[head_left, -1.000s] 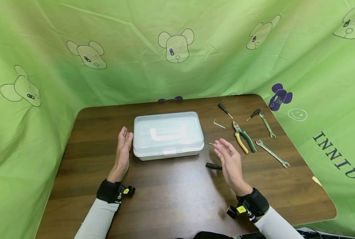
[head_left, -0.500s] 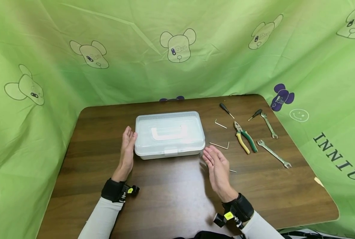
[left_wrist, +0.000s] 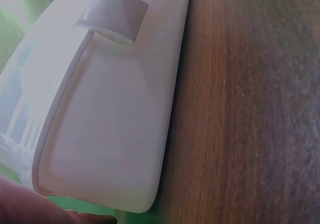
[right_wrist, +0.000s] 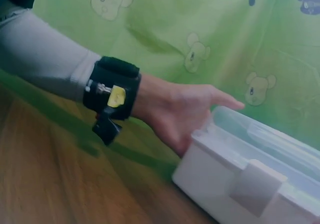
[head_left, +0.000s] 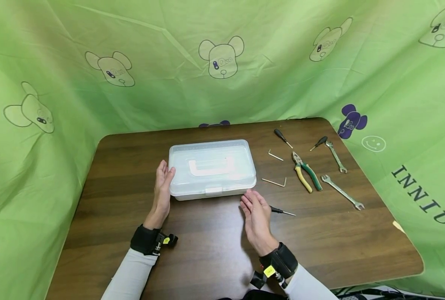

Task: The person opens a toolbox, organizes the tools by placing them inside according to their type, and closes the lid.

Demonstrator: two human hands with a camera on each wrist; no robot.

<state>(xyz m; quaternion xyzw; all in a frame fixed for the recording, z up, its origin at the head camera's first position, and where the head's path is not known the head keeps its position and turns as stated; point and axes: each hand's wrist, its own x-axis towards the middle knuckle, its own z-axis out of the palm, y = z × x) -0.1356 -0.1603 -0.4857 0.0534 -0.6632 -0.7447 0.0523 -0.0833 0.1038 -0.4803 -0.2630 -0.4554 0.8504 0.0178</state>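
Observation:
A closed plastic storage box [head_left: 222, 152] with a clear lid and white base lies on the table. Its white latch [head_left: 213, 191] faces me. My left hand [head_left: 162, 191] rests against the box's left side, fingers fairly straight and thumb at the lid's edge. The right wrist view shows this same left hand [right_wrist: 175, 107] at the box's end. Just in front of the box's right front corner is my right hand [head_left: 257, 221], palm turned inward, fingers loosely extended, holding nothing. A screwdriver [head_left: 282, 211] lies beyond it, its handle partly hidden by the hand.
Right of the box lie two hex keys [head_left: 276, 155], combination pliers [head_left: 303, 171] with yellow and green handles, two wrenches [head_left: 342, 193] and two more small screwdrivers [head_left: 282, 138]. A green printed curtain [head_left: 151, 104] hangs behind the wooden table [head_left: 207, 241].
My right hand has moved left from above the tools to the box's front right corner, uncovering a hex key and part of a screwdriver. My left hand has come in against the box.

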